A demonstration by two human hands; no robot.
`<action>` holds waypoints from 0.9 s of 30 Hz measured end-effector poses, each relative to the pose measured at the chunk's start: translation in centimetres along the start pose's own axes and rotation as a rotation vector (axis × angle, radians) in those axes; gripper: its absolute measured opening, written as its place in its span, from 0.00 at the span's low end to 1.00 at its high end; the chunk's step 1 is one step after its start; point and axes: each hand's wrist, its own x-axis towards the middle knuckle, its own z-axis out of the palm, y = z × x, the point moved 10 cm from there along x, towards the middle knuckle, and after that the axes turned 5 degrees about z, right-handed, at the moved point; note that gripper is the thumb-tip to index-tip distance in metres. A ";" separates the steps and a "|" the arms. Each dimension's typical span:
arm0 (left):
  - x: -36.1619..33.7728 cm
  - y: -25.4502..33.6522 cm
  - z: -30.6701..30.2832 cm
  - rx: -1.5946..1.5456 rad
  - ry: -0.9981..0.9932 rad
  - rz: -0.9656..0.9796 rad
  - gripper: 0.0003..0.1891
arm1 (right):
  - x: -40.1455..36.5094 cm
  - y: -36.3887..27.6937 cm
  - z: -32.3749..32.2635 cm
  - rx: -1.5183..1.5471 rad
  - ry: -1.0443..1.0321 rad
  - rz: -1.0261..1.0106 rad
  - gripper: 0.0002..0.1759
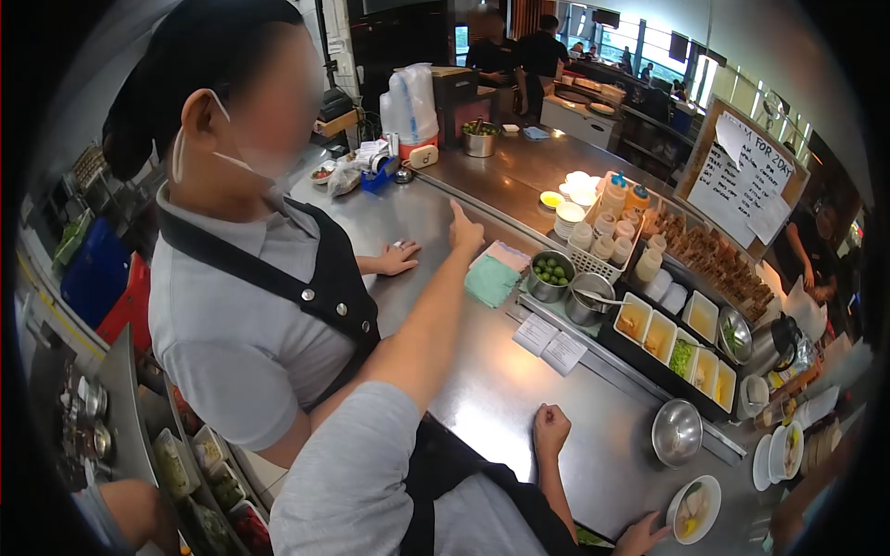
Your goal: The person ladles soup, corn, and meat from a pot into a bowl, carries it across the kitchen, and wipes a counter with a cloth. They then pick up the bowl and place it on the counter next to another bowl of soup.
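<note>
My left hand [465, 232] is raised over the steel counter beside the folded cloths [496, 275], one finger stretched out, holding nothing. My right hand [552, 428] is closed in a fist over the counter, left of the steel bowl [677, 433], with nothing visible in it. Beyond my raised arm, a co-worker's hand [399, 259] lies flat on the counter. Another hand [642, 537] at the bottom touches the rim of a white bowl [693, 510] with food in it; whose it is cannot be told.
A co-worker [241, 278] in an apron stands close on the left. Along the counter are green limes [551, 271], a metal pot [591, 298], paper slips [549, 343], squeeze bottles [604, 224] and a black tray [681, 347] of food containers. Other people are farther back.
</note>
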 end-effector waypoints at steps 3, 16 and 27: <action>1.9 4.7 -3.6 0.062 -0.133 0.090 0.44 | -0.1 0.5 0.2 -0.004 0.005 -0.002 0.12; 3.7 14.2 -9.4 0.643 -0.086 0.393 0.35 | -0.3 -0.3 0.0 0.051 -0.010 0.015 0.13; -21.9 -11.3 4.4 -0.170 -0.265 0.247 0.08 | -0.5 -1.2 -0.7 0.071 0.028 -0.049 0.18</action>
